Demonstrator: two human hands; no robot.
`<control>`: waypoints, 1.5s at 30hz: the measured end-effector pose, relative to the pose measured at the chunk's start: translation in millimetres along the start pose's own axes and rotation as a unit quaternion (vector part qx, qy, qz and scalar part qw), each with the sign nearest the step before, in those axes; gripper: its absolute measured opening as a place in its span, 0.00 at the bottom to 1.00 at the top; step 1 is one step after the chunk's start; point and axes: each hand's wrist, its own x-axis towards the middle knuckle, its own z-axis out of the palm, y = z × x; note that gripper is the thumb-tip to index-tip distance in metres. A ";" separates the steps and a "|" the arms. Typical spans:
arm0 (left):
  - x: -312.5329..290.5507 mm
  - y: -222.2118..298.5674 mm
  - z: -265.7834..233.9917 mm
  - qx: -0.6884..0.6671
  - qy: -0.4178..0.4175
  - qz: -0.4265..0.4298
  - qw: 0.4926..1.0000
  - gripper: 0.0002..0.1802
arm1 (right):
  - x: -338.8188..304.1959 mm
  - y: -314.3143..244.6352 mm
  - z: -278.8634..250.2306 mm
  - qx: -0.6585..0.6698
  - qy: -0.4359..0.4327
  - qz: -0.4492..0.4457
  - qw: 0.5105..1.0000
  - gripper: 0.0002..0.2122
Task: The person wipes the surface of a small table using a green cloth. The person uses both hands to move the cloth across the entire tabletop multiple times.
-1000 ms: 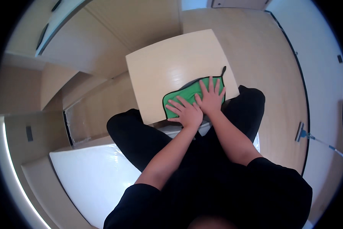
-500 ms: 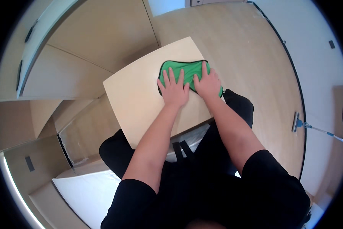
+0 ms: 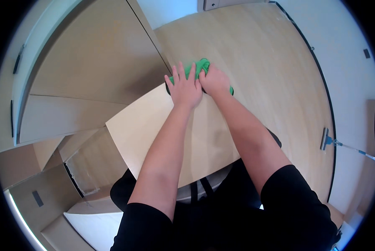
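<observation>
A green cloth [image 3: 202, 64] with a black edge lies at the far corner of a small light-wood tabletop [image 3: 133, 125], partly bunched up. My left hand [image 3: 186, 92] rests on the cloth's near left part with its fingers spread and stretched out. Beside it, my right hand [image 3: 216, 81] has its fingers curled in and grips a gathered fold of the cloth. A bit of the cloth's dark edge pokes out past the right wrist. My hands cover much of the cloth's middle.
Pale cabinet doors [image 3: 95, 50] stand close beyond the tabletop on the left. Light-wood flooring [image 3: 271, 79] stretches to the right. A blue and grey squeegee mop [image 3: 326, 139] with a long handle is at the right wall. My legs in dark trousers flank the tabletop's near side.
Both hands have moved toward the tabletop's far edge with the cloth. The cloth was spread flatter under both hands; now it is bunched, and my right hand has closed on it.
</observation>
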 end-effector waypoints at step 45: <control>-370.0 -135.5 -59.6 -0.001 -0.089 -0.225 0.970 0.42 | -348.8 -63.8 120.7 -0.131 0.046 -0.273 0.952 0.35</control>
